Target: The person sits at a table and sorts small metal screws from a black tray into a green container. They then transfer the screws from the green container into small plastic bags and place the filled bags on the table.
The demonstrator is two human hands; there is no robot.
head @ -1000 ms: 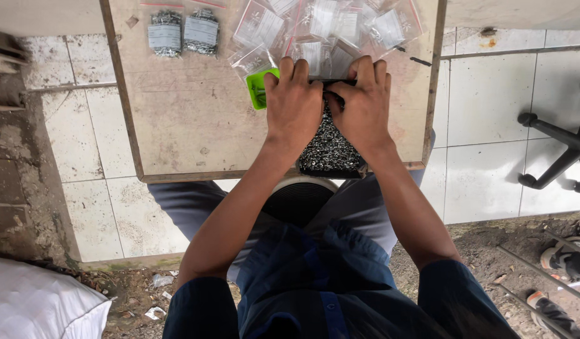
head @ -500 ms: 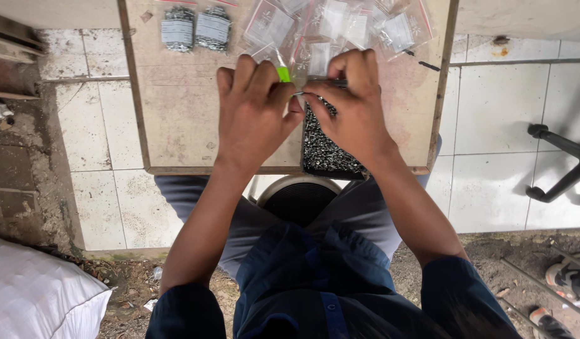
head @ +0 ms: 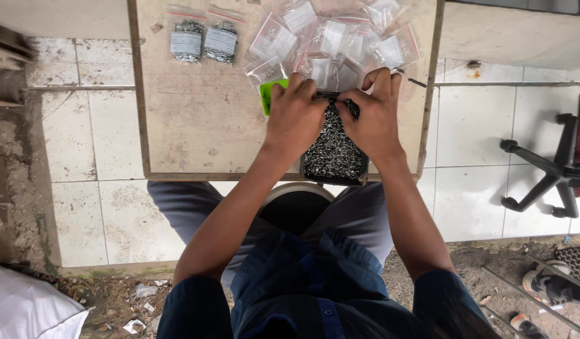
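My left hand (head: 294,119) and my right hand (head: 373,116) meet over the far end of a black tray (head: 334,154) full of small metal screws, at the near edge of a wooden board (head: 196,125). Both hands are closed, fingertips together, on something small and dark between them; what it is I cannot make out. A green object (head: 265,94) shows just left of my left hand. Several clear plastic bags with white labels (head: 331,37) lie heaped beyond my hands.
Two filled bags of screws (head: 204,42) lie at the board's far left. White floor tiles (head: 95,157) surround the board. An office chair base (head: 544,169) stands at the right. A white sack (head: 26,307) is at the lower left, sandals (head: 547,289) at the lower right.
My hands came back down from the heap of bags to the far end of the screw tray and closed together there. The view shifted slightly.
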